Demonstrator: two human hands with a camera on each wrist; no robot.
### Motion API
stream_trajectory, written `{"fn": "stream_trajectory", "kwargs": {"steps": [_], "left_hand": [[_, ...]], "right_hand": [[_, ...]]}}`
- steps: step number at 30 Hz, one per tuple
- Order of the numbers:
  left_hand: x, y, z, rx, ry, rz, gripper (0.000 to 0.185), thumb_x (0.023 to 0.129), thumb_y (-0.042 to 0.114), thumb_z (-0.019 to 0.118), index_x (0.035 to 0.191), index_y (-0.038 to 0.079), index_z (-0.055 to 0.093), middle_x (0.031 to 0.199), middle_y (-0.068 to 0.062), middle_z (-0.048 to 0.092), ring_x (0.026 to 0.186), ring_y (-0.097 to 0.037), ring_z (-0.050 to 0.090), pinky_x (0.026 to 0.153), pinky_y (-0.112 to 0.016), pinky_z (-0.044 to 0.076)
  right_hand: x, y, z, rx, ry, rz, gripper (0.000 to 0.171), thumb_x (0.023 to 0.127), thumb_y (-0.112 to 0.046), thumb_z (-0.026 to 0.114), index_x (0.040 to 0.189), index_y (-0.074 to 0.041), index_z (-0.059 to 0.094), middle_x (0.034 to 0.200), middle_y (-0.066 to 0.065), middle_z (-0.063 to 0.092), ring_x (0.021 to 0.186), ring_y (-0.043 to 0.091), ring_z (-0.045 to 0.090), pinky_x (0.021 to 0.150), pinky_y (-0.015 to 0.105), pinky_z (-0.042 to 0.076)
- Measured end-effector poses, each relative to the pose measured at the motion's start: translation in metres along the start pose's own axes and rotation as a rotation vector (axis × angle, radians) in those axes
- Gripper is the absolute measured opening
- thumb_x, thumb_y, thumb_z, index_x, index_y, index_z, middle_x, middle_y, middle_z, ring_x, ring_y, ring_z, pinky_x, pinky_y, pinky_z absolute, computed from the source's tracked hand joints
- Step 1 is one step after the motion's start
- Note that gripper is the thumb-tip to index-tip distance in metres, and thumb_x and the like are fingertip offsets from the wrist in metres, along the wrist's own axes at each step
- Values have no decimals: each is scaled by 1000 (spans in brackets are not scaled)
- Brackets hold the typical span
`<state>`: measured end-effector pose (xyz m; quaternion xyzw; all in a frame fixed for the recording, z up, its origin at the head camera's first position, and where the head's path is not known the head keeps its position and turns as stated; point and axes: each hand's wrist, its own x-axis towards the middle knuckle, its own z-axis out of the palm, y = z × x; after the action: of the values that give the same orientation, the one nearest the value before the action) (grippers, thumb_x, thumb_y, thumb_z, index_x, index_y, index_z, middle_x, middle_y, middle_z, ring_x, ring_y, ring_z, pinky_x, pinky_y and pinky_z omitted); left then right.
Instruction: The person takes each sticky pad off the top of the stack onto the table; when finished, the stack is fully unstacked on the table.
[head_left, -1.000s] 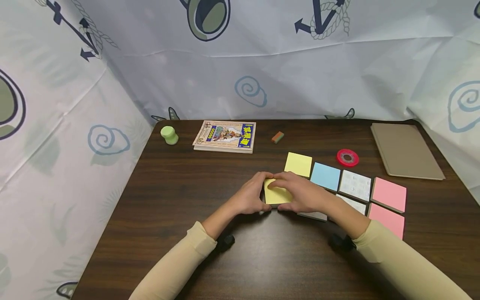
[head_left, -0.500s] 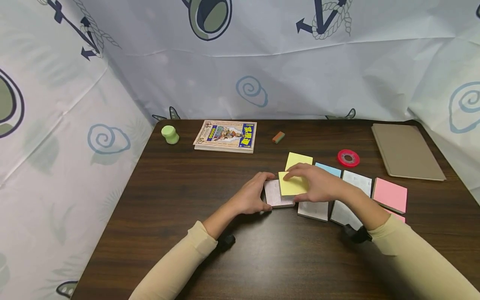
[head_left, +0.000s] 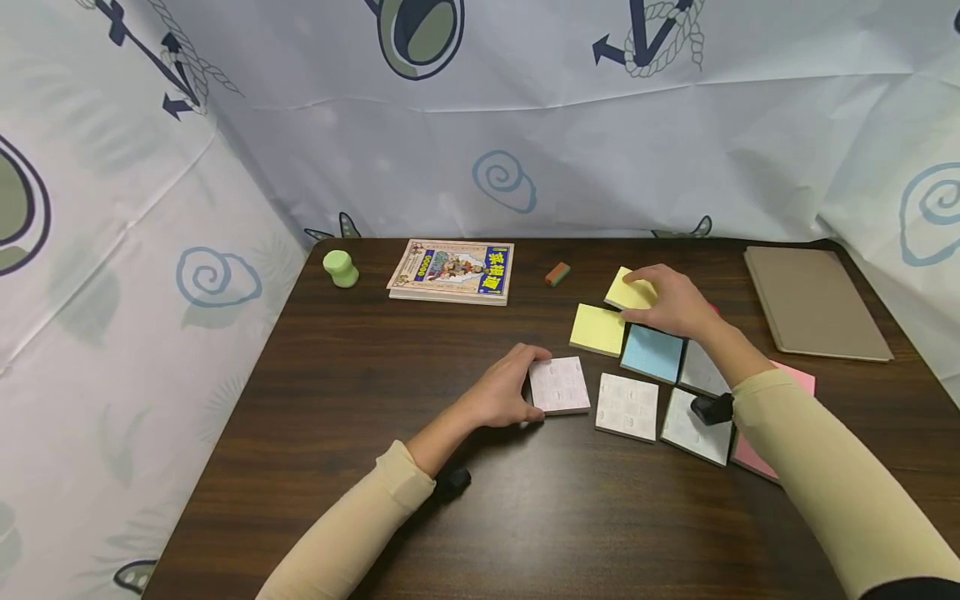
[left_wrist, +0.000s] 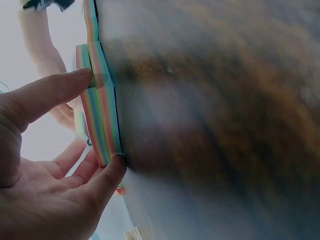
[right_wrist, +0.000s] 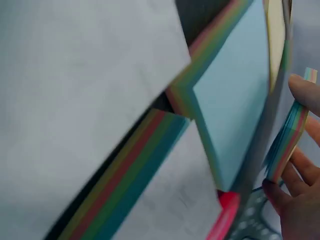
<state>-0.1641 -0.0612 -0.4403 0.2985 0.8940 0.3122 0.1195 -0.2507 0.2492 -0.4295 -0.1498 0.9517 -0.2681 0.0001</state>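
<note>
My left hand grips the left edge of a white-topped sticky note pad on the table, thumb on the near side, fingers on the far side. In the left wrist view the pad's edges show rainbow stripes in two layers. My right hand pinches a yellow-topped sticky note pad between thumb and fingers, just behind another yellow pad and a blue pad. From the right wrist, the held pad shows striped edges, tilted in the fingers.
White pads and pink pads, partly hidden under my right arm, lie at the right. A red ring hides behind my right hand. Farther back stand books, a small orange-green block, a green knob-shaped object and a tan notebook.
My right hand has lifted the yellow pad off the white-topped pad and carried it right and back, beyond the other yellow pad. The left hand stays in place.
</note>
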Motion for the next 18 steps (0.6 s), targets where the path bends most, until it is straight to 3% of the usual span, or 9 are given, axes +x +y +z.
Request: {"fn": "stream_trajectory", "kwargs": {"steps": [8,18], "left_hand": [[1,2,1,-5,-12,2,79,69,10,90,135,3,48,130,-10,50,117,-22,50,103,-35,40],[1,-2,0,6,-11,4,78,70,10,89,135,4,47,131,-10,50,118,-21,50,103,-35,40]], "right_hand": [[12,19,10,34,6,151,59,84,-28,76,134,-3,56,142,26,41,126,42,39,103,59,32],[16,18,12,-19,-60,106,56,87,-26,72,133,1,56,142,30,39,134,48,30,108,61,26]]}}
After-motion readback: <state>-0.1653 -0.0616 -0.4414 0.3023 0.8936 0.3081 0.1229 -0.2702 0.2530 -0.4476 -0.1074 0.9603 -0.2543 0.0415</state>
